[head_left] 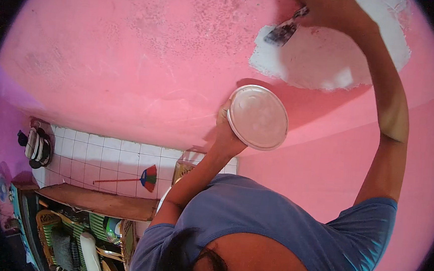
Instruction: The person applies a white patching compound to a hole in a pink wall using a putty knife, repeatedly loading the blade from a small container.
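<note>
My right hand (pixel 324 9) is raised to the pink wall (pixel 203 39), fingers closed around a putty knife (pixel 284 33). Its smeared blade lies at the left part of a white patch of filler (pixel 267 58), which spreads across the wall behind my right forearm. Lower down, my left hand (pixel 225 128) grips a round, pale lid-like disc (pixel 257 117) with a raised rim by its left edge. The disc is tilted, with its flat face toward me, and hides some of the left fingers.
Dark speckled stains (pixel 195 18) mark the upper wall. Below left, a red-handled broom (pixel 148 178) lies on the white tiled floor (pixel 90 152). Beyond it are a brown wooden board (pixel 96 201), a chair with green striped cushions (pixel 52 219), a dark striped bundle (pixel 39 145) and a fan (pixel 1 188).
</note>
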The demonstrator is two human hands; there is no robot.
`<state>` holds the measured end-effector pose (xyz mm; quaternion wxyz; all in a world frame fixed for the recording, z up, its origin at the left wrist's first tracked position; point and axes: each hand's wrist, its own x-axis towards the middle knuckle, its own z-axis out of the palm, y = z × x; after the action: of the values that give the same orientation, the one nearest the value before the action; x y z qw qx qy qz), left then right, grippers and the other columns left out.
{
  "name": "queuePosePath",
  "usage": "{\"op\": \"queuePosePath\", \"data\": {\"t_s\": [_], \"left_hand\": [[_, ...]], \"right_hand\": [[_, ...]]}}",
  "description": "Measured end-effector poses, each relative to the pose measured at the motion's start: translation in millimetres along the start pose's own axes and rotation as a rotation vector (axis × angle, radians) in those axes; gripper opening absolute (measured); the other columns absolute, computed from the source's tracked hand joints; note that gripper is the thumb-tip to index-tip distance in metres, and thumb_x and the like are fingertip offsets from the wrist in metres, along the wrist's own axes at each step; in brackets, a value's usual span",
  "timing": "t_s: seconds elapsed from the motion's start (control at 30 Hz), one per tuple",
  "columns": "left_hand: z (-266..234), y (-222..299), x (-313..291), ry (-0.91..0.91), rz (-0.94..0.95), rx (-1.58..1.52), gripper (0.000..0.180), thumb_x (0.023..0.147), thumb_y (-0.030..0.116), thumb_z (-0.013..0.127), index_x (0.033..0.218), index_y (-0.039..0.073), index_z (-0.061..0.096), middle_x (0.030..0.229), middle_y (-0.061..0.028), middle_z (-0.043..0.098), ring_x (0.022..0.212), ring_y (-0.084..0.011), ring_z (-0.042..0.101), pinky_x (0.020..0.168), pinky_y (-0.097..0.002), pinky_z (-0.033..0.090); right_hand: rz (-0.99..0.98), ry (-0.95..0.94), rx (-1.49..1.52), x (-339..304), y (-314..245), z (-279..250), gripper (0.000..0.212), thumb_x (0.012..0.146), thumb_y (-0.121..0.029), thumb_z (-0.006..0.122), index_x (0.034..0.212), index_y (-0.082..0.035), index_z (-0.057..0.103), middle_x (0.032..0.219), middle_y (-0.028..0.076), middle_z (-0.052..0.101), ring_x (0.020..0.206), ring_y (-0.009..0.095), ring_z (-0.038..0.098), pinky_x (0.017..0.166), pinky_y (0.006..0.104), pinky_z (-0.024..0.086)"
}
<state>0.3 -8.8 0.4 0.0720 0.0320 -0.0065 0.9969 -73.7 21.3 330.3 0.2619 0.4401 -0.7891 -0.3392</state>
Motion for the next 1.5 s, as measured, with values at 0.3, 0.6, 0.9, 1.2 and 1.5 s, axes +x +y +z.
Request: {"op": "queuePosePath", "data": {"t_s": [0.3, 0.6, 0.9, 1.2, 1.5], "left_hand": [[-6, 16, -9, -0.098, 0.133, -0.021, 0.054, 0.099, 0.045, 0.028, 0.135, 0.007, 0.042, 0.133, -0.0130, 0.051, 0.122, -0.0280, 0.052, 0.102, -0.0474, 0.044], [12, -1, -1, -0.020, 0.136, 0.158, 0.058, 0.094, 0.047, 0.034, 0.137, 0.010, 0.044, 0.137, -0.0132, 0.049, 0.126, -0.0311, 0.048, 0.105, -0.0517, 0.039], [2, -4, -1, -0.024, 0.052, 0.034, 0.053, 0.094, 0.044, 0.038, 0.131, 0.008, 0.050, 0.133, -0.0131, 0.053, 0.123, -0.0311, 0.051, 0.103, -0.0517, 0.041], [4, -1, -4, -0.046, 0.153, 0.298, 0.054, 0.095, 0.045, 0.037, 0.132, 0.009, 0.049, 0.134, -0.0132, 0.052, 0.123, -0.0316, 0.050, 0.103, -0.0522, 0.041], [3, -5, -2, 0.000, 0.077, 0.155, 0.057, 0.098, 0.046, 0.023, 0.137, 0.008, 0.042, 0.136, -0.0150, 0.049, 0.124, -0.0314, 0.049, 0.102, -0.0518, 0.042]], "right_hand": [[0.006, -0.048, 0.331, 29, 20, 3, 0.024, 0.059, -0.025, 0.076, 0.074, -0.009, 0.067, 0.075, 0.012, 0.064, 0.073, 0.027, 0.060, 0.073, 0.0395, 0.044], [-0.138, 0.175, 0.171, 6, 43, 64, 0.030, 0.056, -0.029, 0.077, 0.070, -0.007, 0.063, 0.077, 0.015, 0.062, 0.084, 0.033, 0.061, 0.075, 0.0428, 0.046], [0.161, 0.167, 0.106, -42, 133, -36, 0.024, 0.059, -0.032, 0.080, 0.064, -0.013, 0.067, 0.060, 0.006, 0.062, 0.054, 0.021, 0.057, 0.067, 0.0376, 0.043], [0.067, 0.018, 0.074, -16, 113, 0, 0.027, 0.060, -0.031, 0.077, 0.070, -0.008, 0.066, 0.066, 0.009, 0.064, 0.066, 0.027, 0.061, 0.086, 0.0447, 0.040], [0.150, 0.168, -0.127, 7, 173, -80, 0.036, 0.058, -0.039, 0.079, 0.073, -0.008, 0.069, 0.073, 0.009, 0.069, 0.071, 0.026, 0.065, 0.087, 0.0475, 0.041]]}}
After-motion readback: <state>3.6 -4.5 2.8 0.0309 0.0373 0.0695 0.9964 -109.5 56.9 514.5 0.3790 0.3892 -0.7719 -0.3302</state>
